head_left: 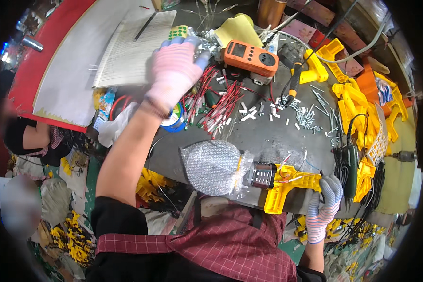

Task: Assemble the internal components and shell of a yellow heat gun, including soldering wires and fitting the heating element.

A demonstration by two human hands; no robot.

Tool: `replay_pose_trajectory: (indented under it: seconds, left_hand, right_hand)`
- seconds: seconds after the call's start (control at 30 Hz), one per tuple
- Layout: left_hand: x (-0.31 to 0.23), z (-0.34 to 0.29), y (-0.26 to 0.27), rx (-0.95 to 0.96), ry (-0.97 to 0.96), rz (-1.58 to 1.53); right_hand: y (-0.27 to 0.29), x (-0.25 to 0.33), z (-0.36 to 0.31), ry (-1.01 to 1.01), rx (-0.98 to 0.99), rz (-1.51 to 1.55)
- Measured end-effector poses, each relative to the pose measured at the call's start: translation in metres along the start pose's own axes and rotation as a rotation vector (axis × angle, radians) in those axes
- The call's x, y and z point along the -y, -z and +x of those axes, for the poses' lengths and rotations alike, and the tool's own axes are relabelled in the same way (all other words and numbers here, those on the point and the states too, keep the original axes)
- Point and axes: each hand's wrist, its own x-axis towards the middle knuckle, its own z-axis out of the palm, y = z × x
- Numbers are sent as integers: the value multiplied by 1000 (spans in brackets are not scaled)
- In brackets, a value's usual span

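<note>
1. The right hand (325,201), in a striped knit glove, is closed around the rear end of a yellow hard-plastic drill housing half (286,185) with a metal chuck at its front. This piece lies at the near edge of the dark grey worktable (268,136), just in front of the person.
2. The housing looks stiff and light, but the open shell shows thin red wires inside, which are probably delicate. The handle or the thick rear body seems the safest place to hold it.
3. A bubble-wrap bag (211,167), soft and crinkled, lies touching the chuck end; it will give way under any pressure.
4. The left hand (174,70), in a pink knit glove with blue fingertips, reaches far over the table, near a bundle of red wires with white sleeves (216,108). I cannot tell whether its fingers are closed on something.
5. An orange multimeter (250,57) lies beyond, smooth and rigid.
</note>
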Motion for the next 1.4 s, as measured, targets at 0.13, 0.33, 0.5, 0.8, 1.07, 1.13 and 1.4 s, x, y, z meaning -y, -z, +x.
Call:
replay_pose_trajectory:
  seconds: [0.13, 0.33, 0.5, 0.8, 1.07, 1.13, 1.4]
  left_hand:
    - [-15, 36, -14, 352, -23, 270]
    - [-10, 41, -8, 421, 95, -87]
    - [-7, 37, 0, 437, 372, -1281]
    - [-63, -22, -10, 103, 578, -2203]
    - [-32, -28, -18, 235, 574, -2305]
    - [-28, -17, -9, 295, 896, -2338]
    - [-31, 21, -11, 575, 926, -2117]
  right_hand:
    - [10, 6, -14, -49, -19, 34]
    - [15, 2, -27, -103, -81, 72]
    - [18, 4, -6, -36, -78, 129]
    - [-35, 80, 173, -51, 88, 752]
    - [-169, 121, 293, -301, 359, 727]
    - [-185, 119, 302, -331, 349, 873]
    - [-166, 135, 313, -517, 283, 961]
